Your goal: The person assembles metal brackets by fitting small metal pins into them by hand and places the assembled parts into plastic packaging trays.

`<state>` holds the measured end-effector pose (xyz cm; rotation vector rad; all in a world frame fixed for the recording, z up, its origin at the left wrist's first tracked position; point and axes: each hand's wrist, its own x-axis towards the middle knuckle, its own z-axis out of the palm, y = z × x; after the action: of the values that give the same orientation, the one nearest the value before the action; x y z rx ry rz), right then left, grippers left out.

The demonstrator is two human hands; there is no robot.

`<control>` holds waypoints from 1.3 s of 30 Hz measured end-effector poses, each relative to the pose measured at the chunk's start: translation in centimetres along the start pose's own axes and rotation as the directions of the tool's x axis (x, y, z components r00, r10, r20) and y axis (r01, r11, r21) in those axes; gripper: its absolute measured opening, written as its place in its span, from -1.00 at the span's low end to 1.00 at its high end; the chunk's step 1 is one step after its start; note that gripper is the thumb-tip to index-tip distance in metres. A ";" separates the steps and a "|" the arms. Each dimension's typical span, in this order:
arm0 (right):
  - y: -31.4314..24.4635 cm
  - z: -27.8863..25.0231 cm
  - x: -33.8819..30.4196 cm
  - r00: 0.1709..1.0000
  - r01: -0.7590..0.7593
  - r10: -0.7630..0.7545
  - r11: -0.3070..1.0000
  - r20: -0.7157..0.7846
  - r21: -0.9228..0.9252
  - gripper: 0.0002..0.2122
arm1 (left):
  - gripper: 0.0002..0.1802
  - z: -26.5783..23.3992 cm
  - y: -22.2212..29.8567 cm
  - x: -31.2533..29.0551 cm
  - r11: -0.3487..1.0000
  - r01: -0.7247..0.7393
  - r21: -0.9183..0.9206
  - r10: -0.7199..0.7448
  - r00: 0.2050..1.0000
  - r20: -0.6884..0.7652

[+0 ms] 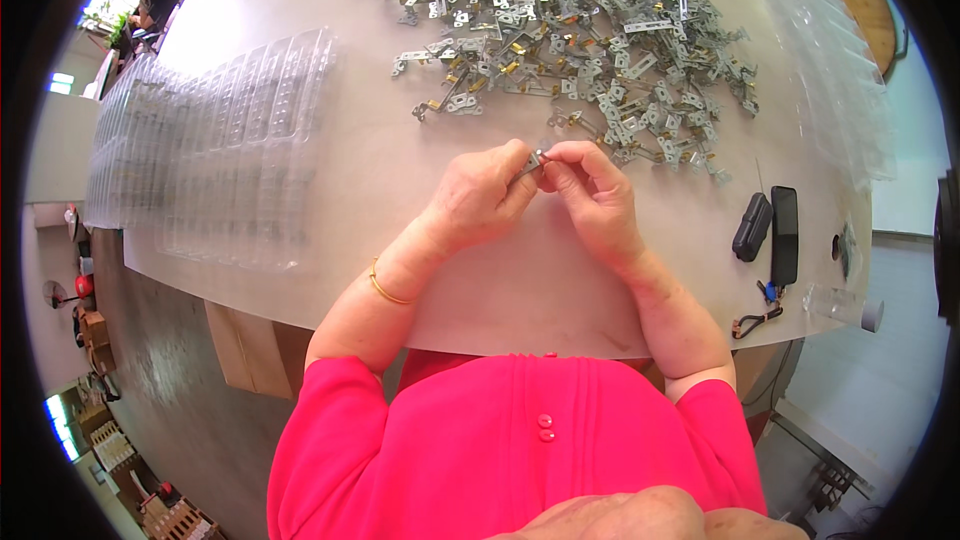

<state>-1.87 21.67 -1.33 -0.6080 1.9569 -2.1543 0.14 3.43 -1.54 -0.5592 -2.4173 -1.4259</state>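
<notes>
Over the middle of the table, my left hand (482,190) pinches a small metal bracket (531,164) between thumb and fingers. My right hand (597,198) meets it there, its thumb and forefinger closed at the bracket's upper end. Most of the bracket is hidden by my fingers, so I cannot make out its full shape. Just beyond my hands spreads a large heap of metal brackets (650,65), silver with some brass-coloured pieces, lying tangled on the pale table (370,170).
Stacked clear plastic trays (230,140) cover the table's left side. More clear plastic trays (835,70) lie along the right edge. Near my right arm are a black case (752,227), a black phone (785,235), keys on a strap (757,320) and a clear bottle (840,306). A cardboard box (245,348) stands below.
</notes>
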 end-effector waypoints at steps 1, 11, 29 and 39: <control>-0.2 0.0 0.0 1.000 0.014 -0.015 0.997 -0.013 -0.072 -0.90 | -0.84 -0.2 0.3 0.2 1.000 0.000 0.000 0.000 1.000 0.000; -0.5 -0.5 0.4 0.985 -0.009 0.027 0.994 -0.172 0.106 -0.90 | -0.61 -2.3 1.4 0.6 0.844 0.384 -0.375 -0.275 0.909 0.313; -1.5 0.0 0.3 0.962 0.165 -0.251 0.852 -0.110 -0.496 -0.91 | -0.41 -1.0 0.1 0.4 0.758 0.329 -0.564 -0.282 0.944 0.171; -1.0 -0.6 0.7 0.950 0.273 -0.311 0.800 0.019 -0.535 -0.92 | -0.45 -0.9 0.1 0.5 0.885 0.256 -0.390 -0.209 0.965 0.160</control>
<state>-2.67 22.09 -0.28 -0.9886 2.6838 -1.7705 -0.23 2.80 -0.89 -0.4566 -2.3389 -2.0828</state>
